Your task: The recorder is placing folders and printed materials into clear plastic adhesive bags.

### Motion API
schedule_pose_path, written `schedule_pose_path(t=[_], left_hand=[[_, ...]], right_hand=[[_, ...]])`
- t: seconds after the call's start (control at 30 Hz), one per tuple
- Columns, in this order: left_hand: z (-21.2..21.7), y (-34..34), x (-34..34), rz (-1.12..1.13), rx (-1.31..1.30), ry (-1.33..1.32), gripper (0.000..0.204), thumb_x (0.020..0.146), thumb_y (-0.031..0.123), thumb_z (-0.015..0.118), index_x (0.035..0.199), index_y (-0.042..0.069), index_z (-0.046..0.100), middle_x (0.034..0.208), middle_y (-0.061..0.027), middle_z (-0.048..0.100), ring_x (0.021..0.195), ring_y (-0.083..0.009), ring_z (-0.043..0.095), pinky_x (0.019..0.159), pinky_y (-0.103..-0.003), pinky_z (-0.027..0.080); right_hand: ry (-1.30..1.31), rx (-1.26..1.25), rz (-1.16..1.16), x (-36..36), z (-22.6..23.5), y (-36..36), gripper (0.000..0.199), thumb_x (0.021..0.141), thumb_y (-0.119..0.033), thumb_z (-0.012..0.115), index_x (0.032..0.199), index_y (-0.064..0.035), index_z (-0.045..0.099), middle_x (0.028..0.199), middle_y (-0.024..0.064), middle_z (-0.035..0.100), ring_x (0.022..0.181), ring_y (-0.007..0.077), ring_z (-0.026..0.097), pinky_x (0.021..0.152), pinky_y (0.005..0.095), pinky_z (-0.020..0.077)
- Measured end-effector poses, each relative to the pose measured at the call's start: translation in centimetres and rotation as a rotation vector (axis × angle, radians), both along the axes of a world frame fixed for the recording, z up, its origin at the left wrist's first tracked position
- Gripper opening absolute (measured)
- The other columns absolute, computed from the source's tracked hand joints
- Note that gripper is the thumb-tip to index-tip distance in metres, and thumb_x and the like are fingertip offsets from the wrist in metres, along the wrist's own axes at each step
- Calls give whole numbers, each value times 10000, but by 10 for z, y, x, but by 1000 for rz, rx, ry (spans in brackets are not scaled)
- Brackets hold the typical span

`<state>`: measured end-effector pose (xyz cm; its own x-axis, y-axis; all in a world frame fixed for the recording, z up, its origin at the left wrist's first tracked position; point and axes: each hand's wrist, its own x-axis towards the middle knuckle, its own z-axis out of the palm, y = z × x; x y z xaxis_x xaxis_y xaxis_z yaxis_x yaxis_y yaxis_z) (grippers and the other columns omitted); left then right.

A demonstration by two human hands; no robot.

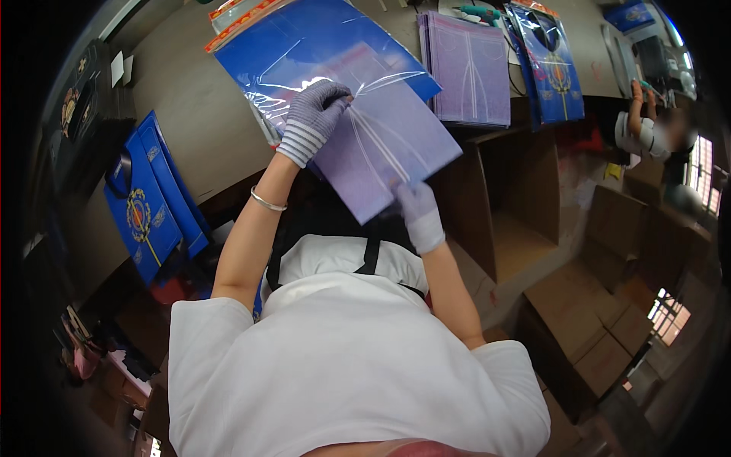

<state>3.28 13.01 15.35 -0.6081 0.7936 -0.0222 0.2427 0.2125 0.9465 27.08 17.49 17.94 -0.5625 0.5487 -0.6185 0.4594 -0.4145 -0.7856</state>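
A flat purple paper bag (384, 156) with pale cord lines lies tilted before me, its far part under the film of a clear plastic sleeve (266, 72). My left hand (314, 116), in a grey striped glove, is closed, its fingertips pinching the sleeve's edge over the bag. In a pale glove and slightly blurred, my right hand (419, 212) grips the bag's near right edge, thumb on top. Beneath the film shows a flat blue sheet or bag (343, 34); which one is hard to make out.
More purple bags (466, 72) are stacked on the table (186, 137), beside packed blue bags (554, 72) and a teal-handled tool (478, 13). Blue gift bags (145, 202) stand at the left edge. An open cardboard box (525, 198) sits below right. Another person (643, 129) is at far right.
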Motion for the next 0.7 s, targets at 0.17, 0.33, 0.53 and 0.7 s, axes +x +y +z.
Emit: schedule_pose_path(t=[0.17,0.33,0.53,0.7], left_hand=[[32,-18,9,-66,26,129,115,755,-19,615,868,3,627,778,-84,602,714,-159,584,680,-253,471],[50,-29,10,-103,16,240,112,726,11,600,837,18,606,799,-134,595,722,-284,588,658,-335,480],[34,-41,-34,-2,179,-166,168,763,-58,580,917,3,606,845,-75,633,793,-131,600,739,-260,494],[26,-44,-50,-102,57,17,127,817,-10,551,936,-1,593,860,-44,605,808,-124,568,769,-254,470]], right_hand=[[-1,-355,238,-58,-12,33,571,854,-514,482,992,39,515,809,185,640,632,238,646,516,275,502],[60,-79,400,-69,-13,30,424,904,-398,463,1011,10,516,746,140,645,579,200,627,479,242,470],[595,-379,71,-121,-40,16,450,828,-340,617,1062,23,492,839,103,599,744,224,619,690,334,527],[476,-318,-29,-134,-46,10,239,798,-191,670,886,1,559,758,63,590,631,147,591,550,268,520]])
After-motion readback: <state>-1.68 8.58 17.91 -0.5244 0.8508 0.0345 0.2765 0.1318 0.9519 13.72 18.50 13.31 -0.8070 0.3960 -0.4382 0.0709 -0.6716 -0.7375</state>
